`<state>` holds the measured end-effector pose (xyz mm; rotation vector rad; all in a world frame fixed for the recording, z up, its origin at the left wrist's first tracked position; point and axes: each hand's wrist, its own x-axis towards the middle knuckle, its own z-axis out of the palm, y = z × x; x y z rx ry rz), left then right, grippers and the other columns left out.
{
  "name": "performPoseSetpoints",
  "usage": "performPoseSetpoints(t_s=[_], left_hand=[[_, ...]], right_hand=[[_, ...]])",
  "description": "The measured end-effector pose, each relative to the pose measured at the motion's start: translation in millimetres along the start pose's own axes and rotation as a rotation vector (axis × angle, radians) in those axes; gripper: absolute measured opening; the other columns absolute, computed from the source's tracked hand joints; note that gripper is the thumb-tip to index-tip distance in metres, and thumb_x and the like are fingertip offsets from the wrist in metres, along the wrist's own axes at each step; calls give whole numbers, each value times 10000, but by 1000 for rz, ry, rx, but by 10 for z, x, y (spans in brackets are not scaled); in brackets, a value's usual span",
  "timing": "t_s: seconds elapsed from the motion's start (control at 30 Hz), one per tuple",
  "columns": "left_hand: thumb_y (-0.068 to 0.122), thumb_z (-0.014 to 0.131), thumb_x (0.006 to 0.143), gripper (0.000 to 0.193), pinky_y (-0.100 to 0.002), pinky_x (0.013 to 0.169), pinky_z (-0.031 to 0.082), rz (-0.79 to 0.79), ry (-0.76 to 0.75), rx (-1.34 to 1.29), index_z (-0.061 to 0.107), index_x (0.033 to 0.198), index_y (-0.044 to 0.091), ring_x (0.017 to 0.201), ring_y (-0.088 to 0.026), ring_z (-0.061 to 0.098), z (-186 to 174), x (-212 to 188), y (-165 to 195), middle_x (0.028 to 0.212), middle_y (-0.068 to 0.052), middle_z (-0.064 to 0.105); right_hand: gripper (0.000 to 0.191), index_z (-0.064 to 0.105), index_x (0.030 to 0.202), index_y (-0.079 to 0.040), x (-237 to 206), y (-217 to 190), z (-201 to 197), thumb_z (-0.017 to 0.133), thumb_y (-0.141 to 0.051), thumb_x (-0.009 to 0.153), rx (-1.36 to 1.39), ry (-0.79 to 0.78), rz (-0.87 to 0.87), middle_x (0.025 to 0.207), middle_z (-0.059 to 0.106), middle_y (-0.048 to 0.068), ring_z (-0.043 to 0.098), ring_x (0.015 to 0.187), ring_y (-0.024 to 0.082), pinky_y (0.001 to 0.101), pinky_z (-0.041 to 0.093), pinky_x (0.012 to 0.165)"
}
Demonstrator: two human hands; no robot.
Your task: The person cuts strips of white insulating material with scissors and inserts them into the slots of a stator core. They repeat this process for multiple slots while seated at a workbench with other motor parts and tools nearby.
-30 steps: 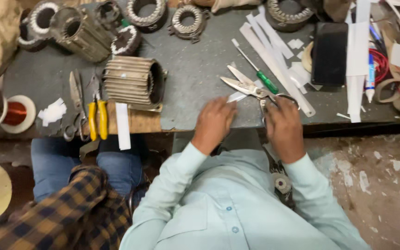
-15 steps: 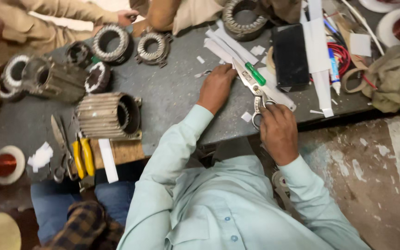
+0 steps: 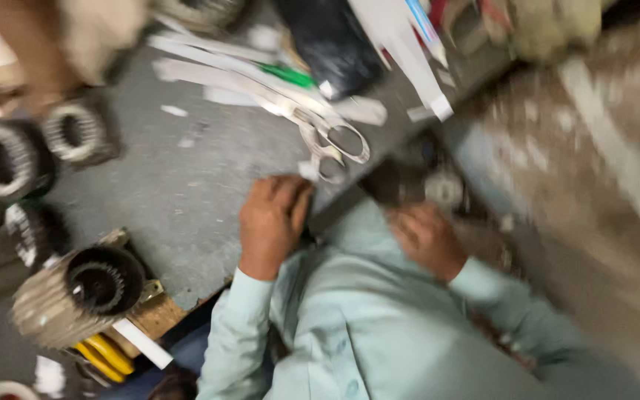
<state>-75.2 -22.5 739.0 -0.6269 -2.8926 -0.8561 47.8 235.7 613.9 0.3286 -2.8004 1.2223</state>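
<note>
Scissors [image 3: 331,141] lie on the grey table [image 3: 187,192], handles toward the person, blades pointing up-left over white paper strips [image 3: 216,70]. Left hand [image 3: 272,222] rests on the table edge just below the handles, fingers curled, near them but apart; whether it pinches anything I cannot tell through the blur. Right hand [image 3: 427,237] is off the table, below and right of the scissors, loosely curled; its grip is unclear. Ribbed motor stator [image 3: 75,292] stands lower left.
</note>
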Motion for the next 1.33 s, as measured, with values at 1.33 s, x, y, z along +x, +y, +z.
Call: performPoseSetpoints(t_s=[1.33], left_hand=[[660, 550, 1079, 827, -695, 1206, 334, 456, -132, 469, 428, 1497, -44, 1520, -461, 245, 139, -1031, -214, 1547, -243, 347]], right_hand=[[161, 664, 1076, -64, -2155, -386, 698, 644, -154, 943, -208, -46, 691, 868, 715, 185, 729, 767, 366, 482, 574, 648]])
